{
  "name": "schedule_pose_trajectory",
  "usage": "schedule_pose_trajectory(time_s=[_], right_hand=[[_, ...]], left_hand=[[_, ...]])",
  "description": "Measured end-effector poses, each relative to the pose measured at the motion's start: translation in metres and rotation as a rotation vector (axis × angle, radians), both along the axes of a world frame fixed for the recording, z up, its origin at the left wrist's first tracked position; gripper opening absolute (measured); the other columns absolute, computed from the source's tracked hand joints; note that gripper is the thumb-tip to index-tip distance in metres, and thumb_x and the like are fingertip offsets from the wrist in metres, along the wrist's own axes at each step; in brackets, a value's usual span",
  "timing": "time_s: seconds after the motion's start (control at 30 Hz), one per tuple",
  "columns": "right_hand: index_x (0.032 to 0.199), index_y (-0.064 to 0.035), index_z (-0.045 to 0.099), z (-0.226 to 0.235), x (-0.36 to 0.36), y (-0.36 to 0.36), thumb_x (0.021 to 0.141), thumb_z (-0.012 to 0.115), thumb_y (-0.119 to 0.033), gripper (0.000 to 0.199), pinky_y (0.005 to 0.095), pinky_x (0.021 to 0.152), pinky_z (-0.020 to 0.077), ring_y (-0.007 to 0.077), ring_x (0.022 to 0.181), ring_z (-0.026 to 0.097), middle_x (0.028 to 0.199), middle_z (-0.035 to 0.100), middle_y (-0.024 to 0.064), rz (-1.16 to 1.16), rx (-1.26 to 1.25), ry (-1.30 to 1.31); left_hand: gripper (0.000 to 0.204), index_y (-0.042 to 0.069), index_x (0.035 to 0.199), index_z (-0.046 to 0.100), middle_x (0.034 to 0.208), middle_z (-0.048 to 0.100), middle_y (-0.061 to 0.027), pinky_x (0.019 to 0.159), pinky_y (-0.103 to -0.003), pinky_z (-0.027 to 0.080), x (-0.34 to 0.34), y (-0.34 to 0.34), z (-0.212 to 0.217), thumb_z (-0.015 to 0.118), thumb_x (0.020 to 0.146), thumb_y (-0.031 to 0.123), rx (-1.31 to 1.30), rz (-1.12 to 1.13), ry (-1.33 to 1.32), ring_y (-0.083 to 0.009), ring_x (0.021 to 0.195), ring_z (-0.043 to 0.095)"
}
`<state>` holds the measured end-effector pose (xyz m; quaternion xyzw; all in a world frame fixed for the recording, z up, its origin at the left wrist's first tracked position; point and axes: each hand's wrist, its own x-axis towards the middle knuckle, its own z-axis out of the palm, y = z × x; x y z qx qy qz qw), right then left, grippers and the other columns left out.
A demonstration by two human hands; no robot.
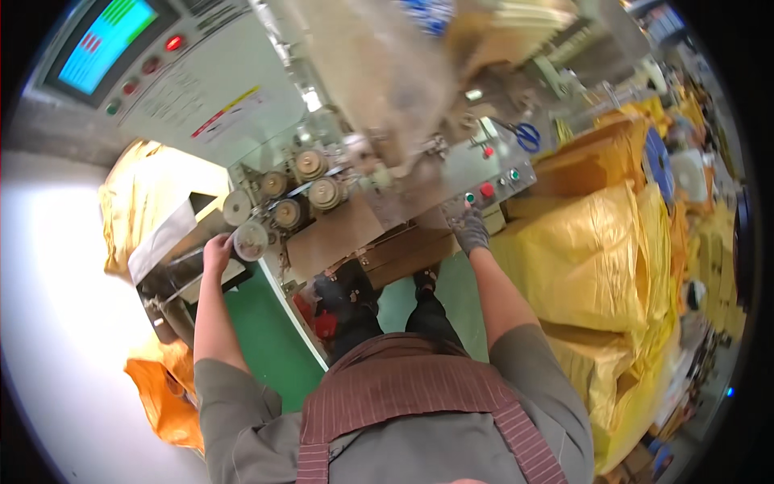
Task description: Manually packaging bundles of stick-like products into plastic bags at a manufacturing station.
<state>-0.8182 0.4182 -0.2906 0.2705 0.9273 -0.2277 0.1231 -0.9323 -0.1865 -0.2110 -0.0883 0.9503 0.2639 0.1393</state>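
My left hand (pixel 217 253), bare, is closed at the rim of a round, clear plastic tub (pixel 251 240). The tub is beside a cluster of round metal rollers (pixel 311 164) on the machine; what lies inside it is too blurred to name. On the other side, my right hand (pixel 472 232) wears a grey glove. It reaches up to the front edge of a control panel (pixel 501 181), fingers stretched out and a fingertip at or just below a green button (pixel 470 198). Nothing shows in that hand. A red button (pixel 487 189) sits just right of the green one.
A lit screen (pixel 105 42) and a glowing red button (pixel 175 43) are at the upper left. Blue-handled scissors (pixel 527 137) lie beyond the panel. Large yellow sacks (pixel 584 258) stand close on my right. An orange bag (pixel 165 395) is at lower left.
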Motion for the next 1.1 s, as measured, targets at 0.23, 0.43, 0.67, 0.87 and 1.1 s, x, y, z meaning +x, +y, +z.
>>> schedule_pose_trajectory(time_s=[0.23,0.43,0.67,0.87,1.1], right_hand=[[0.135,-0.0101,0.033,-0.015,-0.018,0.017,0.078,0.063,-0.028,0.067,0.0432,0.090,0.0425,0.0357,0.110,0.050,0.132,0.038,0.0202,0.083,0.080,-0.073],[0.135,-0.0109,0.033,-0.041,-0.023,0.032,0.078,0.062,-0.031,0.067,0.0430,0.094,0.0406,0.0364,0.113,0.048,0.130,0.041,0.0214,-0.052,-0.045,-0.127],[0.141,-0.0133,0.020,-0.015,0.017,0.017,0.070,0.068,-0.021,0.086,0.0386,0.103,0.0338,0.0343,0.125,0.037,0.137,0.032,0.0203,0.165,0.026,0.030],[0.142,-0.0130,0.017,-0.009,0.049,0.022,0.071,0.068,-0.021,0.088,0.0373,0.104,0.0316,0.0343,0.128,0.033,0.139,0.030,0.0217,0.038,-0.098,-0.023],[0.142,-0.0121,0.017,-0.028,0.094,0.037,0.069,0.070,-0.025,0.091,0.0376,0.103,0.0327,0.0355,0.126,0.035,0.139,0.031,0.0224,0.080,-0.091,-0.030]], left_hand=[[0.022,0.001,0.081,0.061,0.069,0.059,-0.0131,0.061,-0.036,0.044,0.026,-0.008,0.016,0.062,0.083,0.023,-0.260,-0.110,0.248,-0.0253,0.063,0.057],[0.021,0.002,0.081,0.060,0.074,0.057,-0.0153,0.064,-0.040,0.044,0.025,0.001,0.022,0.064,0.081,0.022,-0.385,-0.164,0.229,-0.0323,0.070,0.056],[0.022,0.001,0.077,0.060,0.075,0.060,-0.0173,0.065,-0.042,0.045,0.035,-0.007,0.026,0.064,0.080,0.023,-0.447,-0.095,0.207,-0.0347,0.072,0.058],[0.023,0.001,0.078,0.061,0.076,0.061,-0.0179,0.065,-0.042,0.045,0.057,-0.023,0.035,0.064,0.080,0.024,-0.473,-0.053,0.228,-0.0347,0.073,0.059],[0.023,0.001,0.079,0.063,0.077,0.062,-0.0182,0.068,-0.042,0.046,0.106,-0.051,0.049,0.063,0.081,0.024,-0.552,0.136,0.159,-0.0345,0.075,0.061]])
